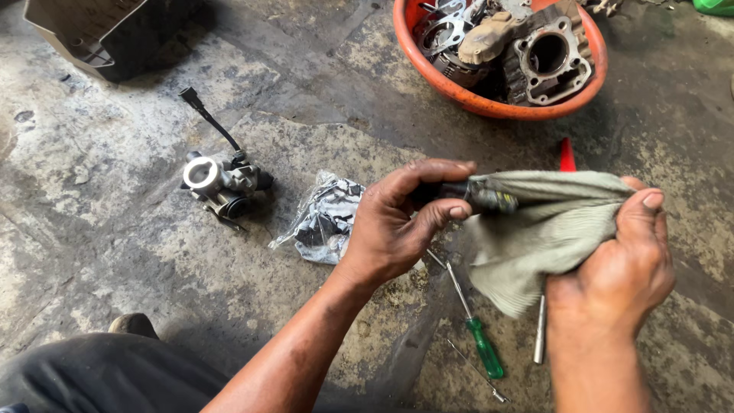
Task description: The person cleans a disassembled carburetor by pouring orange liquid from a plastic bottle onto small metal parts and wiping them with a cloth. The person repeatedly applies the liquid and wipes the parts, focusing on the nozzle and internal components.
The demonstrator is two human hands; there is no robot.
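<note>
Head view looks down on a stained concrete floor (pixel 115 252), with a dark trouser knee (pixel 99 375) at the near left edge. Both forearms reach out from the near edge. Closest on the floor lie a green-handled screwdriver (pixel 483 346), a thin wire pin (pixel 478 375) beside it and a plain metal rod (pixel 540 333) just to its right, all under the hands. The right hand (pixel 623 271) is closed around a bunch of grey-green rag (pixel 535 229), thumb on top. The left hand (pixel 397 218) is curled tight on a small dark cylindrical part (pixel 466 193), whose far end sits in the rag; what the part is cannot be told. Just left of the left hand lies a crumpled clear plastic bag (pixel 325 218) with dark bits inside. Further left rests a carburettor (pixel 222 183) with a black cable running away from it. A red tip (pixel 567 155) shows behind the rag. At the far edge stands an orange basin (pixel 489 103) holding an engine cylinder (pixel 549 57) and gaskets, and in the far left corner a dark box (pixel 99 34).
</note>
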